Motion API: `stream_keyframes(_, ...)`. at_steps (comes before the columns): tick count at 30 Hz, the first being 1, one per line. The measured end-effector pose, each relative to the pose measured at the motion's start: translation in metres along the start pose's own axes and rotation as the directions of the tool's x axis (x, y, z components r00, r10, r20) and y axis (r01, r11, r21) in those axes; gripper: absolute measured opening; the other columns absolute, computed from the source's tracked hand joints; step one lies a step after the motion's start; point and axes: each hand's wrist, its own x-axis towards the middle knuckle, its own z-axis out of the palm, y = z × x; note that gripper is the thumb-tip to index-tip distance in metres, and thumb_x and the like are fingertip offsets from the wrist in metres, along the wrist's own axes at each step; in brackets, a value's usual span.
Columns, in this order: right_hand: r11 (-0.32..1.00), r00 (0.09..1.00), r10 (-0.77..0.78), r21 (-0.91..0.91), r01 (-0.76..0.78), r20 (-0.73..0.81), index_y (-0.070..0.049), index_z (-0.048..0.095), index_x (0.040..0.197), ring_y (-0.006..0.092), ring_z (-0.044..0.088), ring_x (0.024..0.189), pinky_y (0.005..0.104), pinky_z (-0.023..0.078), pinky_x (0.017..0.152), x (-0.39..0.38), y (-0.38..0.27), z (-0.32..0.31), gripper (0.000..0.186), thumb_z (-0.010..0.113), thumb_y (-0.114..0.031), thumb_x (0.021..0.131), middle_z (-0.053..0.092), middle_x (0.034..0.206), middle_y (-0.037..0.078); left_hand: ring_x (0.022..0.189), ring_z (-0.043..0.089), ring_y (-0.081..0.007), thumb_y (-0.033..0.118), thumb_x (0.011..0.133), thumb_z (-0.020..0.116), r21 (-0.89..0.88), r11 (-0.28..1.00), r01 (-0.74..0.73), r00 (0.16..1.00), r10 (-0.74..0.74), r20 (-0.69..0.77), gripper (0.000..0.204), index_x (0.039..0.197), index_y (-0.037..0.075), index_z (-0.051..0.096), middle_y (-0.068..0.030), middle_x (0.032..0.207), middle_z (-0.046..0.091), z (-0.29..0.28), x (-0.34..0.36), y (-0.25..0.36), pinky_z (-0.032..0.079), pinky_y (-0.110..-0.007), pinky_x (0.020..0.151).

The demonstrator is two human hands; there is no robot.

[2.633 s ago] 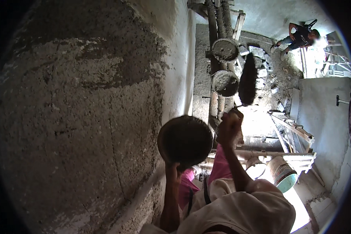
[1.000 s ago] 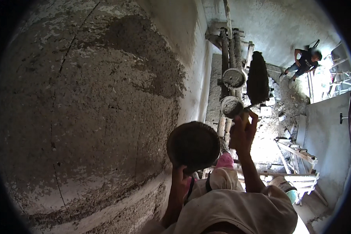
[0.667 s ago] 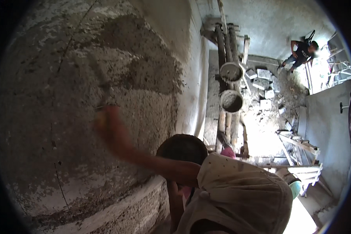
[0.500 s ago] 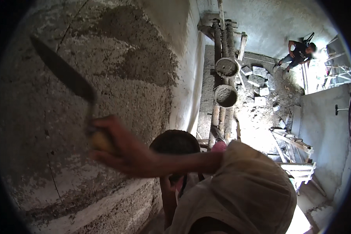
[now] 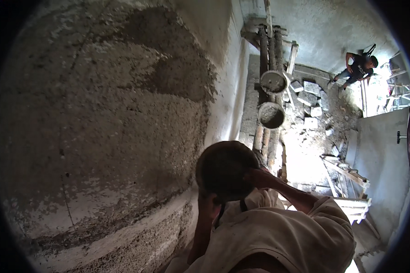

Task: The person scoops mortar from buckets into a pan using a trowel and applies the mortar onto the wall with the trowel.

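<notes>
A dark round mortar pan [image 5: 223, 168] is in front of my chest, close to the wall. My left hand [image 5: 208, 204] holds it from below at the near left rim; the pan hides most of its fingers. At the pan's right rim is my right hand [image 5: 254, 177], closed and in shadow. Half a second ago that hand gripped a trowel by its handle; the blade cannot be made out now against the dark pan. On my left rises a rough wall [image 5: 100, 136] with a darker patch of wet-looking mortar [image 5: 177, 77] high up.
Two round buckets [image 5: 271, 115] with grey mortar stand on scaffold poles [image 5: 272, 50] ahead. Broken blocks [image 5: 310, 93] lie on the floor beyond. A person [image 5: 360, 68] in dark clothes is at the far right, near a bright opening. Wooden trestles [image 5: 346, 173] stand to the right.
My right hand has come down from the wall, moving right to the pan with the trowel. The pan shows more fully now. The view has shifted slightly.
</notes>
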Motion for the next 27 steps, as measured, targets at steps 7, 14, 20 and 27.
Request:
stream_keyframes(7,0.254,0.629,0.491,0.591,-0.765,0.603,-0.006,0.059,0.110,0.0145,0.060,0.054,0.0293,0.052,0.047,0.005,-0.046,-0.102,0.039,0.043,-0.040,0.099,0.060,0.071,0.007,0.078,0.064,-0.0211,-0.005,0.074,0.052,0.136,0.991,-0.018,1.000,0.016,0.018,0.060,0.131,0.010,0.042,-0.0110,0.105,0.058,0.046,0.011,0.012,0.056,-0.033,0.057)
stream_keyframes(14,-0.173,0.653,0.516,0.814,-0.555,0.555,-0.011,0.051,0.123,0.0141,0.057,0.053,0.0281,0.049,0.045,-0.017,-0.060,-0.143,0.042,0.049,-0.044,0.097,0.060,0.077,0.007,0.078,0.065,-0.0210,0.001,0.075,0.059,0.164,0.984,0.075,0.997,-0.077,0.005,0.044,0.118,0.006,0.049,-0.0109,0.099,0.059,0.045,0.050,0.015,0.057,-0.031,0.060)
stream_keyframes(20,-0.207,0.671,0.738,0.969,0.133,0.066,-0.009,0.046,0.124,0.0108,0.056,0.054,0.0248,0.046,0.044,0.007,-0.115,-0.224,0.033,0.051,-0.029,0.098,0.058,0.079,0.005,0.079,0.065,-0.0226,0.001,0.075,0.059,0.056,0.983,0.175,0.981,-0.179,0.075,0.041,0.115,0.006,0.050,-0.0097,0.100,0.061,-0.008,0.092,-0.002,0.055,-0.031,0.057)
stream_keyframes(27,0.673,-0.106,0.737,0.739,0.025,-0.667,-0.004,0.041,0.119,0.0134,0.055,0.062,0.0289,0.048,0.051,0.126,-0.056,-0.280,0.037,0.061,-0.006,0.089,0.054,0.087,0.007,0.074,0.064,-0.0164,0.006,0.075,0.062,0.131,0.987,0.090,0.994,-0.081,-0.075,0.034,0.108,0.008,0.052,-0.0063,0.091,0.061,-0.018,0.043,0.003,0.049,-0.026,0.045)
